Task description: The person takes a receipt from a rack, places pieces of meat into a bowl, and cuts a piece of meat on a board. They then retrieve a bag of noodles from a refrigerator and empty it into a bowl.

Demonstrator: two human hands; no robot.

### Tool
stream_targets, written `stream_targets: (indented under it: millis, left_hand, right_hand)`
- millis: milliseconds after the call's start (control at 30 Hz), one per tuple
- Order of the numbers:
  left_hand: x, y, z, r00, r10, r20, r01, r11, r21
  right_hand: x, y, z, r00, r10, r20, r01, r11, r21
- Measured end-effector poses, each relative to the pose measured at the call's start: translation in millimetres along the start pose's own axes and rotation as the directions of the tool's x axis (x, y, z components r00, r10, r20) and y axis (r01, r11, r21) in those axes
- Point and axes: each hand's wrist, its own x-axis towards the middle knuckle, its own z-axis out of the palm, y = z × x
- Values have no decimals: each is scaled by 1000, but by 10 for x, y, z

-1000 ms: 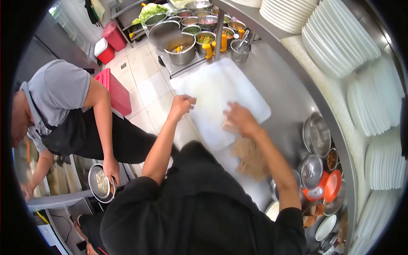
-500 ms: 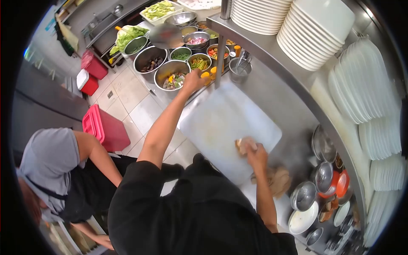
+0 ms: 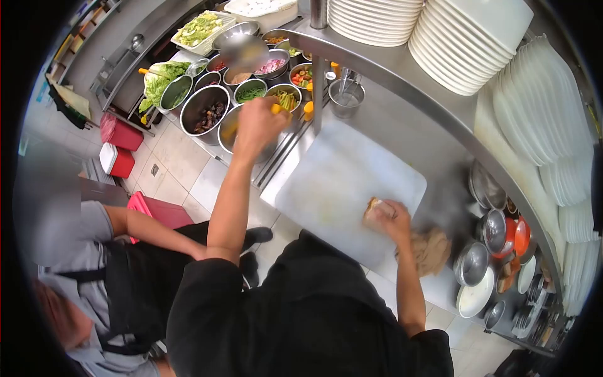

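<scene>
Nearest, on the near right part of the white cutting board point(image 3: 342, 188): right hand point(image 3: 392, 220) resting over a small pale brown food item point(image 3: 375, 207), apparently a bread or bun piece, fingers curled down and closed around its top and sides. Item seated flat on the board, close to the board's right edge. Judged light, soft and easily crushed; a loose hold from above across the sides, as now applied, likely adequate, with firm squeezing inadvisable. Just to the right of that hand, off the board on the steel counter point(image 3: 402, 125): a crumpled brown cloth point(image 3: 432, 250), touching or nearly touching the wrist. Further right, stacked steel lids and small bowls point(image 3: 483, 251) along the counter edge. Further away, at the board's far left corner: left hand point(image 3: 254, 122) extended over the row of steel ingredient bowls point(image 3: 207, 110), blurred by motion; fingers closed about something yellow, most likely a squeeze bottle, though identity uncertain. If a bottle, expected light, stiff enough to grip around the body, possibly slick. Farthest: stacks of white plates point(image 3: 465, 38) on the upper shelf. At near left, a second person in a grey shirt point(image 3: 81, 245), bent low, hands not clearly shown.
</scene>
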Motion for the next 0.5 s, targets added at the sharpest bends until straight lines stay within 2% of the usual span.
stream_targets:
  millis: [67, 100, 133, 167, 233, 333, 400, 433, 500]
  left_hand:
    - [-225, 160, -444, 997, -35, -68, 31, 998, -57]
    - [-363, 232, -655, 993, 30, -116, -39, 996, -76]
    - [-500, 341, -853, 994, -88, -58, 70, 962, -263]
    - [-616, 322, -974, 993, -55, -107, 27, 968, -249]
    - [-877, 504, -1216, 974, -184, -133, 141, 949, -283]
    - [-1255, 591, -1249, 940, -321, -120, 265, 903, -338]
    - [-1466, 557, -1064, 922, -379, -78, 308, 842, -442]
    - [-1588, 505, -956, 909, -412, -63, 332, 807, -488]
    - [-1831, 394, -719, 890, -448, 84, 413, 716, -563]
  right_hand:
    - [-87, 103, 113, 994, -49, -97, 49, 999, 5]
    - [-125, 148, 156, 987, -73, -144, 75, 997, 9]
    - [-143, 188, 183, 986, -68, -152, 74, 997, 35]
    - [-177, 226, 210, 986, -58, -159, 69, 996, 62]
    - [-225, 265, 232, 985, -57, -160, 74, 992, 100]
    - [-259, 274, 232, 981, -82, -178, 110, 982, 151]
    - [-312, 255, 257, 974, -80, -212, 125, 970, 210]
    - [-326, 264, 275, 965, -106, -238, 149, 974, 172]
    - [-324, 273, 337, 943, -164, -289, 200, 975, 100]
